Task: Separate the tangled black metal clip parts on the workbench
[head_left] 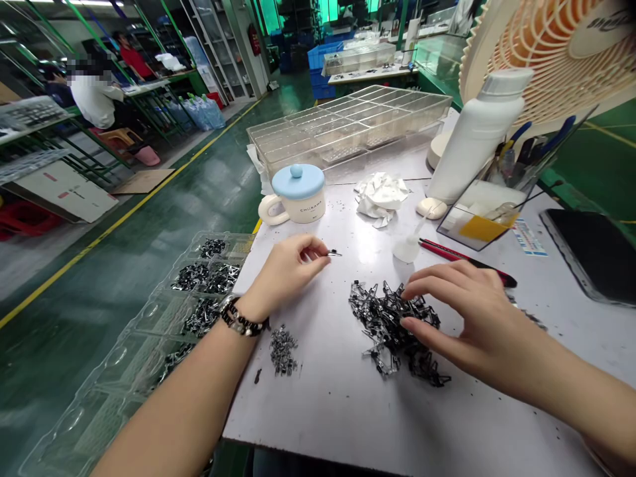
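My left hand (pixel 293 265) pinches a small black part with a thin metal pin (pixel 334 252) just above the table, near the mug. Over the right side of a heap of small black clip-like parts (pixel 382 324) hovers my right hand (pixel 457 305), thumb and fingers spread apart. Its fingertips are at the heap's edge; whether they touch a part I cannot tell. A smaller pile of tiny shiny metal pieces (pixel 283 351) lies beside my left wrist.
Left of the white table (pixel 318 411) sits a clear compartment tray (pixel 144 331) with black parts. Behind are a blue-lidded mug (pixel 305 199), crumpled tissue (pixel 381 195), and a clear divided case (pixel 348 126). A white bottle (pixel 479 132), tool holder (pixel 487 218), red-black tweezers (pixel 457 255), phone (pixel 591 252) and fan (pixel 551 59) stand right.
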Demonstrator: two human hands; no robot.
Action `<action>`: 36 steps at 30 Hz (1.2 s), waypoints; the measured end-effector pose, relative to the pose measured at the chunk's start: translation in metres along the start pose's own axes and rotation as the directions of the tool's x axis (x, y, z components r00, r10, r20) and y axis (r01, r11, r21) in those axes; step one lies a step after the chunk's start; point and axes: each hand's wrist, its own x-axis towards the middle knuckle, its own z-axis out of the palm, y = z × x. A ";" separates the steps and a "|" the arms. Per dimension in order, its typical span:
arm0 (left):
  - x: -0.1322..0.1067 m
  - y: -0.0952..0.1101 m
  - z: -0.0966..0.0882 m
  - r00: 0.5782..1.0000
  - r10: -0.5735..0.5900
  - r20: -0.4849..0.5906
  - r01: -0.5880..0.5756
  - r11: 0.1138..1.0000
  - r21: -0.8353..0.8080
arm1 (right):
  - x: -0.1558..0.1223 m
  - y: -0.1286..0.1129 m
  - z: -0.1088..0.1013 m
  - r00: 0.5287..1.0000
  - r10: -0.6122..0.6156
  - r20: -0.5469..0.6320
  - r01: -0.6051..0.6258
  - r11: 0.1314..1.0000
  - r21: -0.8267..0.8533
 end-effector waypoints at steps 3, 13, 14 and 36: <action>-0.017 0.022 0.020 0.997 0.004 0.075 0.015 0.967 -0.254 | 0.002 -0.010 0.002 0.996 0.072 0.043 -0.081 0.969 0.234; -0.045 0.044 0.052 0.955 -0.047 0.293 0.277 0.499 -0.821 | 0.007 -0.018 -0.003 0.928 0.270 0.256 -0.371 0.722 0.584; -0.044 0.043 0.050 0.953 -0.024 0.303 0.273 0.504 -0.819 | 0.008 -0.016 -0.004 0.912 0.282 0.299 -0.410 0.668 0.621; -0.040 0.031 0.046 0.954 0.294 0.061 -0.232 0.850 -0.473 | 0.034 0.047 -0.001 0.850 0.517 0.096 -0.494 0.723 0.483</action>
